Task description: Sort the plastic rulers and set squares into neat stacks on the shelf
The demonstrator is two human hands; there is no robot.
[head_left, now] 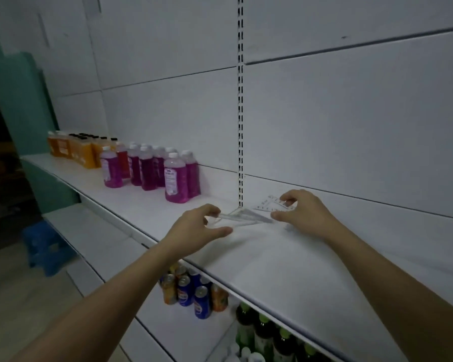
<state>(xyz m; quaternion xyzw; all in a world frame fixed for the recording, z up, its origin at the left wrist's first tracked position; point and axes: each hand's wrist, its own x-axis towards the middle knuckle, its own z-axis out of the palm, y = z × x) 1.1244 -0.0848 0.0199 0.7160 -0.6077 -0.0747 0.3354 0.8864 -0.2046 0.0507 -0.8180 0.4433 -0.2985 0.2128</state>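
A stack of clear plastic rulers and set squares [242, 216] lies on the white shelf [285, 262], near the slotted upright. My left hand [199, 226] grips the stack's left end between fingers and thumb. My right hand [301, 209] pinches the right end, with its fingers also resting on a clear set square [268, 203] that lies flat just behind. How many pieces the stack holds is hard to tell, as the plastic is transparent.
Purple bottles [168, 173] and orange bottles [73, 150] stand further left on the same shelf. Drink cans [191, 291] and green bottles [267, 333] fill the lower shelves. A slotted upright [240, 100] runs up the back panel. A blue stool [46, 249] stands on the floor at left.
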